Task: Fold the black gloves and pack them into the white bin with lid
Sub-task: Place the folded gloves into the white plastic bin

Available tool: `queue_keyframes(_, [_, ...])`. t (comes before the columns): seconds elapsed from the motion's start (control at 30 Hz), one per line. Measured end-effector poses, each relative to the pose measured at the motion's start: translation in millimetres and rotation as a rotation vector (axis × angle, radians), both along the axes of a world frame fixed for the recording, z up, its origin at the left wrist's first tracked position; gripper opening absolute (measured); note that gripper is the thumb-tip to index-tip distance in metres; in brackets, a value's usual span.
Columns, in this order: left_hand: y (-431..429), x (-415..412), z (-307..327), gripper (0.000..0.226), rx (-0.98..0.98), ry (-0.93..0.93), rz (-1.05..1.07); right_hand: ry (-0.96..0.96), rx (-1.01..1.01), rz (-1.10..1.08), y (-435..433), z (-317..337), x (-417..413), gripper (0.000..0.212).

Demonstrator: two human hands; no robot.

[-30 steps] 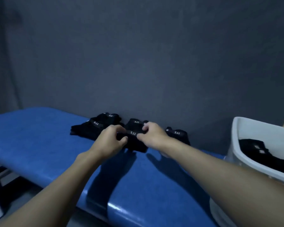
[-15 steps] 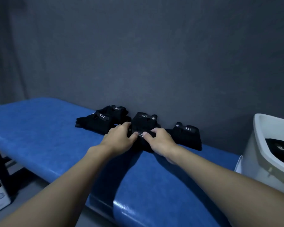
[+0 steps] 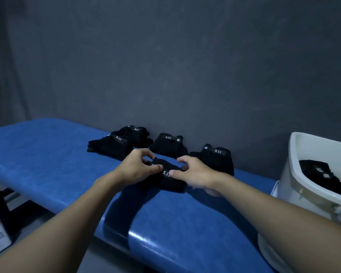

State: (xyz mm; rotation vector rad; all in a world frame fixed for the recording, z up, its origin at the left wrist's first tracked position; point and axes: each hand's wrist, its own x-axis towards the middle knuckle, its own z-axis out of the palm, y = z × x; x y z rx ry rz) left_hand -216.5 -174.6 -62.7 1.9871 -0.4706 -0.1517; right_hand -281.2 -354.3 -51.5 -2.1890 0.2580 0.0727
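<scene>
your left hand (image 3: 135, 169) & right hand (image 3: 193, 173) both pinch the black glove (image 3: 170, 180) w/ curled fingers + thumbs; it sits on the blue bench (image 3: 47, 154), mid-way across. prob light, soft, floppy, so hold near the stiffer labelled strap to keep the fold shut. more glove bundles (image 3: 166, 145) lie just behind, by the wall. white bin (image 3: 295, 174) stands to your right, open, packed gloves (image 3: 319, 172) inside; lift over its rim.

Black gloves, white "5.11" tags.
Folded glove (image 3: 168, 179): centre of bench (image 3: 47, 154), pinched at both ends.
Glove heap (image 3: 114, 144): 10 o'clock.
Single glove (image 3: 166, 144): 12 o'clock.
Second glove (image 3: 215, 158): 2 o'clock.
White bin (image 3: 295, 164): 3 o'clock, open-topped, packed gloves (image 3: 319, 172) inside.
</scene>
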Motion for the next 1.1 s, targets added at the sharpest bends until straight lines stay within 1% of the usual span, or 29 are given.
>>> queue_keyframes(0.07, [-0.1, -5.2, 1.8, 0.018, -0.049, -0.012, -0.018, 0.006, 0.008, 0.018, -0.1, 2.7, -4.9, 0.059])
queue_keyframes(0.13, [0.2, -9.4, 4.8, 0.017, -0.054, -0.029, -0.041, 0.016, 0.025, 0.031, -0.7, 6.4, -10.9, 0.05])
queue_keyframes(0.2, [1.0, -11.3, 7.0, 0.02, -0.044, -0.035, -0.068, 0.013, 0.049, 0.036, -3.4, 8.1, -15.6, 0.047])
queue_keyframes(0.3, [0.2, -16.9, 14.6, 0.024, -0.026, -0.059, -0.099, -0.035, 0.111, 0.017, -4.7, 10.2, -21.6, 0.049])
queue_keyframes(0.4, [0.2, -25.0, 33.3, 0.026, -0.043, -0.118, -0.139, -0.102, 0.171, 0.006, -2.7, 17.9, -27.7, 0.058])
queue_keyframes(0.53, [2.5, -37.3, 76.1, 0.026, -0.034, -0.191, -0.217, -0.16, 0.186, 0.042, 1.4, 51.4, -44.0, 0.062])
queue_keyframes(0.6, [3.2, -46.3, 98.4, 0.026, -0.024, -0.258, -0.258, -0.198, 0.18, 0.049, 2.1, 72.8, -57.6, 0.064])
queue_keyframes(0.7, [-1.2, -66.6, 126.6, 0.026, -0.023, -0.373, -0.295, -0.255, 0.158, 0.044, -1.6, 102.3, -84.8, 0.062])
queue_keyframes(0.77, [-10.5, -80.0, 142.3, 0.025, -0.042, -0.433, -0.326, -0.308, 0.142, 0.023, -9.3, 117.6, -103.2, 0.059])
queue_keyframes(0.87, [-29.7, -91.7, 163.2, 0.025, -0.064, -0.522, -0.346, -0.421, 0.204, -0.042, -23.1, 133.5, -129.1, 0.053])
queue_keyframes(0.97, [-54.9, -97.4, 179.9, 0.035, -0.077, -0.585, -0.318, -0.535, 0.249, -0.175, -45.2, 142.9, -153.7, 0.047])
queue_keyframes(1.03, [-76.8, -100.7, 184.8, 0.045, -0.134, -0.537, -0.341, -0.597, 0.265, -0.269, -64.7, 145.2, -169.3, 0.05])
queue_keyframes(1.1, [-103.3, -106.3, 185.9, 0.057, -0.163, -0.443, -0.384, -0.639, 0.237, -0.348, -84.3, 145.3, -183.8, 0.055])
